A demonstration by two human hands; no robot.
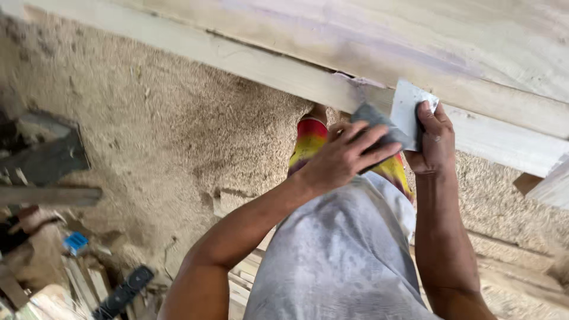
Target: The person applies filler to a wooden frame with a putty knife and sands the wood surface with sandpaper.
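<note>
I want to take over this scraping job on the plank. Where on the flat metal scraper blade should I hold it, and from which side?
Probably grip the scraper blade by its lower end, from below. Its upper end lies flat on the pale plank edge, so only the lower part is free. Both hands are there: the right hand clasps one side, and the left hand lies over the grey end.

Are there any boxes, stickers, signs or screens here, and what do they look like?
No signs, screens or clear labels in view.
Small bright blue box-like thing: lower left on the sawdust floor among wood scraps; too blurred to tell whether it is a package.
</note>
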